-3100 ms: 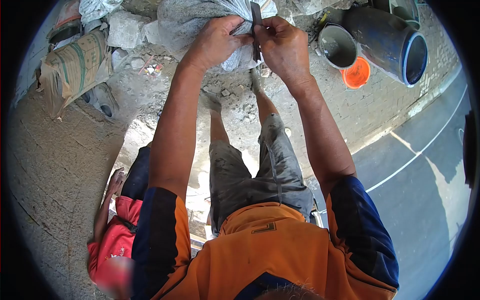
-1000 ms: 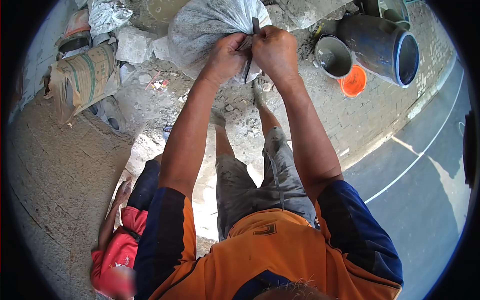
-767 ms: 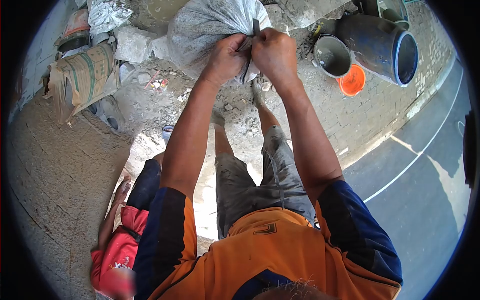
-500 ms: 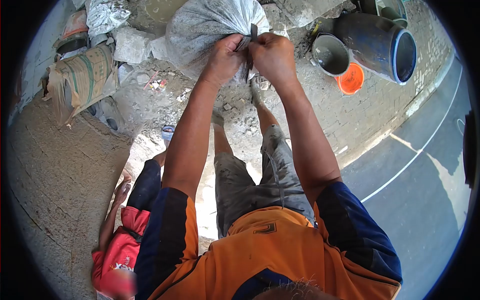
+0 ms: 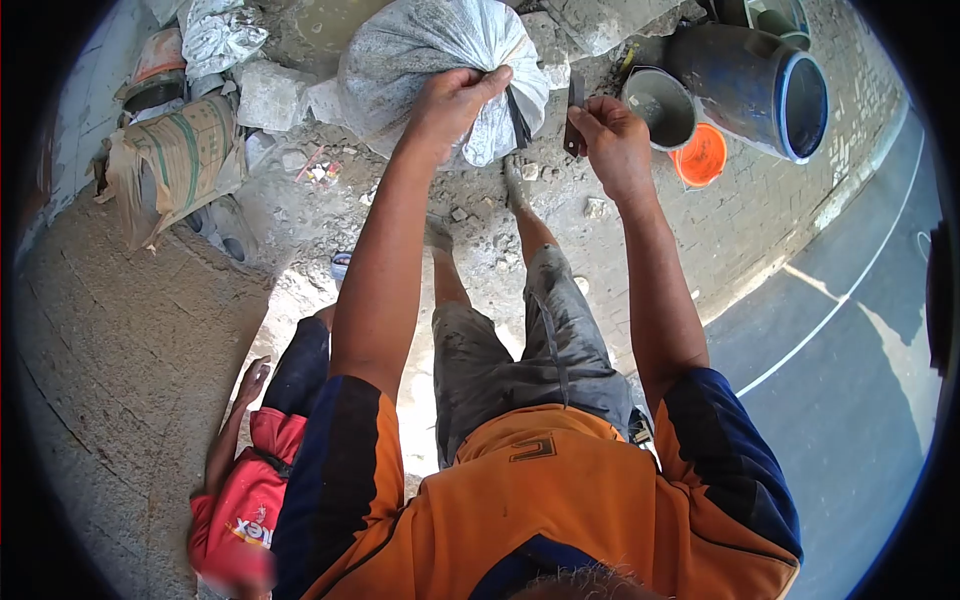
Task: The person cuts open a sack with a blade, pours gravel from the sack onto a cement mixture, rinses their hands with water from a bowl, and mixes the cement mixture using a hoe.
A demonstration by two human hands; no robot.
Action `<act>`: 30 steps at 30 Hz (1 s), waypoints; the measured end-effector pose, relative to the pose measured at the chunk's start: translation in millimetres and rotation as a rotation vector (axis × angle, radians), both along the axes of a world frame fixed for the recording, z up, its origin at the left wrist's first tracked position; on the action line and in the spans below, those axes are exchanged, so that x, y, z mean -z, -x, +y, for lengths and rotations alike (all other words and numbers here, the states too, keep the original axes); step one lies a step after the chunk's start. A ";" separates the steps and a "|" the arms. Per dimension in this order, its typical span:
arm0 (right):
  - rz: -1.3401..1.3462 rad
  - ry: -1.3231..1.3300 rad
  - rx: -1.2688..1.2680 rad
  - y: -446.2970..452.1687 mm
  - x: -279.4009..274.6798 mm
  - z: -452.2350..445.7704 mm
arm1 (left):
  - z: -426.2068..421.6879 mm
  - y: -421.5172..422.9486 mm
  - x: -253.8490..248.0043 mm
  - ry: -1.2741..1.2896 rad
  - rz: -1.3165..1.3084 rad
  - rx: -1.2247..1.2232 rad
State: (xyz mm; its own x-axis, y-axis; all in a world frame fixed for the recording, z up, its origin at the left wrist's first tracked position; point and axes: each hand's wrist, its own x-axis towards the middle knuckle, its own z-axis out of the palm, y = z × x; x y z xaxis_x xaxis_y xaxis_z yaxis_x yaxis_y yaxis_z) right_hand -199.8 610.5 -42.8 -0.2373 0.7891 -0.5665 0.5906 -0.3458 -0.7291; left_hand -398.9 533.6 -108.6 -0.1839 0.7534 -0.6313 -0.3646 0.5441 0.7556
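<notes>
At the far centre, I'm gripping the gathered neck of the white sack [image 5: 400, 75] with the left hand [image 5: 447, 112]; its thumb and forefinger are pressing together over the bunched cloth (the other fingers are hiding beneath, so I can't tell how they're curling). A black strap [image 5: 519, 118] is hanging from the neck, just right of that thumb. With the right hand [image 5: 618, 148], I'm pinching a dark flat strip [image 5: 576, 92] between thumb and bent fingers, and it's standing apart from the sack, to its right. Just beyond that hand, a grey bucket [image 5: 672, 108] is sitting beside an orange bucket [image 5: 700, 153], while a blue-rimmed barrel [image 5: 728, 82] is lying on its side farther right. Near left, a co-worker in a red shirt [image 5: 238, 510] is showing one hand [image 5: 254, 378].
</notes>
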 end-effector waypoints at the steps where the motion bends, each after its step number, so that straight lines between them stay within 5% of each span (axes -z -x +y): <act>1: -0.035 0.030 0.010 -12.3 3.5 -5.1 | 6.6 2.6 -2.0 0.117 0.090 0.030; 8: -0.056 0.185 0.098 -84.8 7.6 -44.3 | 14.5 10.5 18.5 0.273 -0.371 -0.217; 11: 0.035 0.284 0.172 -105.9 15.8 -53.3 | -1.9 6.4 -2.9 0.150 -0.587 -0.287; 21: 0.102 0.427 0.255 -114.5 10.7 -29.7 | -31.5 -55.3 42.3 -0.223 -1.237 -0.771; 24: 0.130 0.393 0.216 -102.2 12.8 -26.7 | -35.7 -72.6 38.1 -0.291 -1.401 -0.593; 26: 0.149 0.391 0.223 -89.8 2.7 -21.7 | -32.7 -86.6 24.8 -0.145 -1.149 -0.468; 28: 0.161 0.381 0.219 -90.8 1.3 -24.3 | -34.4 -98.8 12.0 0.211 -0.706 0.077; 30: 0.138 0.344 0.199 -98.6 5.0 -28.2 | -50.6 -101.7 -5.8 0.243 -0.519 0.171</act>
